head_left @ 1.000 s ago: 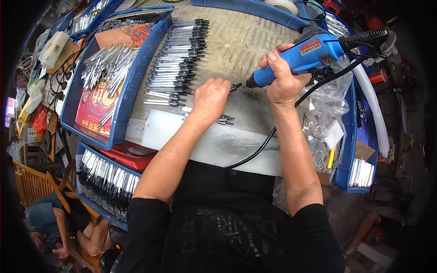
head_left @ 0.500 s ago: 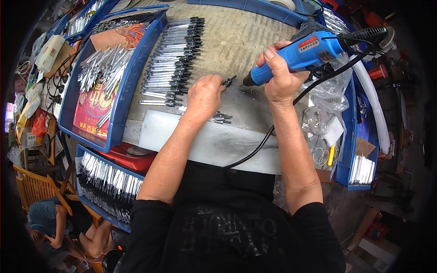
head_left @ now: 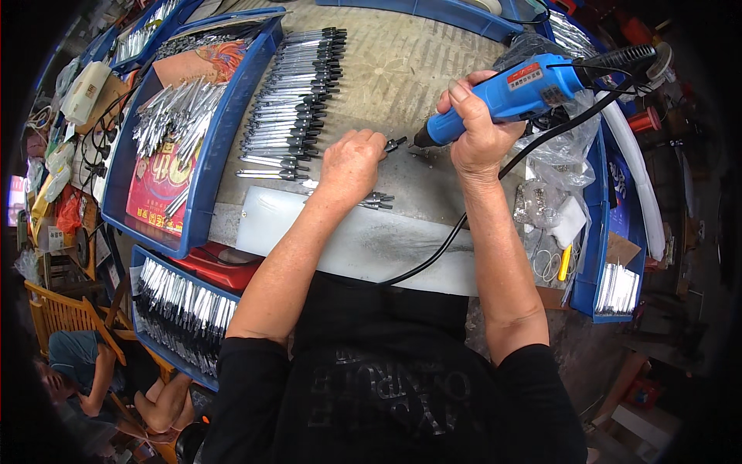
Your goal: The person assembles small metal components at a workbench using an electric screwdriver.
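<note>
In my right hand (head_left: 481, 127) is a blue corded power tool (head_left: 525, 85) shaped like an electric screwdriver, its black nose tilted down and left above the worktop. My left hand (head_left: 352, 166) is closed on a slim silver rod (head_left: 396, 144). Only the rod's black end shows beyond the fingertips, pointing at the tool's nose with a small gap between. Left of this hand, similar silver rods with black ends (head_left: 297, 100) lie side by side in a long column. Several more rods (head_left: 376, 201) rest below the wrist, partly hidden by it.
Blue trays of rods (head_left: 209, 178) stand at the left, with another tray (head_left: 182, 309) lower down. A black cable (head_left: 433, 259) crosses the white strip (head_left: 386, 246) at the worktop's near edge. Plastic bags (head_left: 556, 162) lie at the right. A person (head_left: 85, 371) sits at the lower left.
My left hand has shifted slightly right, bringing the rod's black end nearer the tool's nose. The power tool has hardly moved. The seated person at the lower left has leaned.
</note>
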A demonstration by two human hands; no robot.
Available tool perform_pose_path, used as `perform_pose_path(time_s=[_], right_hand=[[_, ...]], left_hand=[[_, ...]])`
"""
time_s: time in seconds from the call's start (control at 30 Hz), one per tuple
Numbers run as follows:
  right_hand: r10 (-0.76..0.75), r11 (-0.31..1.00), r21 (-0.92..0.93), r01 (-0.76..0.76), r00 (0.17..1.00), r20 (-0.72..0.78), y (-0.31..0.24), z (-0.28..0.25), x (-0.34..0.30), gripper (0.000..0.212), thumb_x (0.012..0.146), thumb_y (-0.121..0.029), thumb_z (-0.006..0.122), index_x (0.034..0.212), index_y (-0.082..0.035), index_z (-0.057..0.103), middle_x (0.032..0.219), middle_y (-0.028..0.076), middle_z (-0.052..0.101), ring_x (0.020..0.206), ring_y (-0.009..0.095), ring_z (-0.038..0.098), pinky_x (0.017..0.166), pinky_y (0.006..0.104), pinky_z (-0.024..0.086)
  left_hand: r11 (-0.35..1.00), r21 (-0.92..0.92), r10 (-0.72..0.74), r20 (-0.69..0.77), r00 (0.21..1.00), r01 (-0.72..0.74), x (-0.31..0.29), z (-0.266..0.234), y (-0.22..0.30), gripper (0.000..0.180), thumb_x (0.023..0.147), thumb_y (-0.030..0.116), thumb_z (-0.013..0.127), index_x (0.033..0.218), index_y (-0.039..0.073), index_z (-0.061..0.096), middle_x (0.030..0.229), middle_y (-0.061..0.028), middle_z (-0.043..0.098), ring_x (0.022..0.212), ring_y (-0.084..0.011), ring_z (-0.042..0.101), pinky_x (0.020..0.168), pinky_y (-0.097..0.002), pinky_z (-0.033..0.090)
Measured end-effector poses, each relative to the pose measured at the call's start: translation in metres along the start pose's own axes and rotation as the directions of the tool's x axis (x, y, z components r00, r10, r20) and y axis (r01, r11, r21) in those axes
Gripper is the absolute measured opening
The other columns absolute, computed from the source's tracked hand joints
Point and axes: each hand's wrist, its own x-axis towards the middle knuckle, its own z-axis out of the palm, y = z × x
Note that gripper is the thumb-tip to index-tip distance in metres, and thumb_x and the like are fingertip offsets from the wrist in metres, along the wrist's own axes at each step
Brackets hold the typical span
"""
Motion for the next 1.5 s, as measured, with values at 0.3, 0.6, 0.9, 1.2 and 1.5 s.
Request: perform_pose_path(time_s=[0.3,0.6,0.9,1.2,1.5], right_hand=[[0.002,1.000,0.018,-0.002,1.000,-0.007,0.004,0.003,-0.001,0.023,0.066,-0.004,0.061,0.083,0.004,0.049,0.065,0.010,0.052,0.051,0.019,0.054,0.050,0.0304,0.045],[0.017,1.000,-0.002,-0.017,1.000,0.009,0.002,0.005,-0.003,0.023,0.065,-0.004,0.061,0.083,0.004,0.048,0.063,0.010,0.051,0.050,0.018,0.053,0.050,0.0302,0.044],[0.048,0.997,0.056,-0.049,0.999,0.013,0.003,-0.001,-0.004,0.024,0.066,-0.004,0.063,0.084,0.002,0.050,0.067,0.006,0.054,0.054,0.014,0.055,0.051,0.0265,0.046],[0.036,0.998,0.050,-0.036,0.999,-0.005,0.000,-0.007,-0.004,0.024,0.065,-0.004,0.064,0.084,0.002,0.050,0.067,0.006,0.054,0.055,0.013,0.055,0.050,0.0258,0.046],[0.053,0.997,0.063,-0.052,0.998,-0.017,0.002,-0.010,-0.006,0.026,0.065,-0.005,0.064,0.085,0.002,0.050,0.069,0.006,0.054,0.056,0.013,0.055,0.051,0.0259,0.046]], left_hand=[[0.999,0.035,0.004,-0.004,1.000,-0.004,0.003,0.003,0.001,0.008,0.072,0.011,0.059,0.071,0.004,0.055,0.071,-0.0094,0.055,0.072,-0.0278,0.055,0.062,-0.0389,0.045],[0.999,0.045,0.027,-0.001,1.000,-0.027,0.001,0.001,0.001,0.005,0.071,0.010,0.059,0.071,0.005,0.056,0.071,-0.0080,0.055,0.072,-0.0264,0.056,0.061,-0.0378,0.046],[0.996,-0.084,-0.030,-0.028,0.999,0.028,0.003,0.000,-0.004,0.011,0.071,0.011,0.062,0.074,0.003,0.055,0.072,-0.0100,0.055,0.074,-0.0292,0.055,0.065,-0.0387,0.044],[0.986,-0.092,-0.142,-0.028,0.989,0.139,0.003,-0.004,-0.003,0.012,0.072,0.013,0.062,0.077,0.003,0.056,0.076,-0.0110,0.057,0.074,-0.0294,0.056,0.065,-0.0384,0.044],[1.000,0.007,-0.001,-0.009,1.000,0.001,0.000,-0.001,-0.002,0.011,0.072,0.014,0.061,0.075,0.004,0.055,0.073,-0.0088,0.055,0.074,-0.0277,0.055,0.063,-0.0389,0.045]])
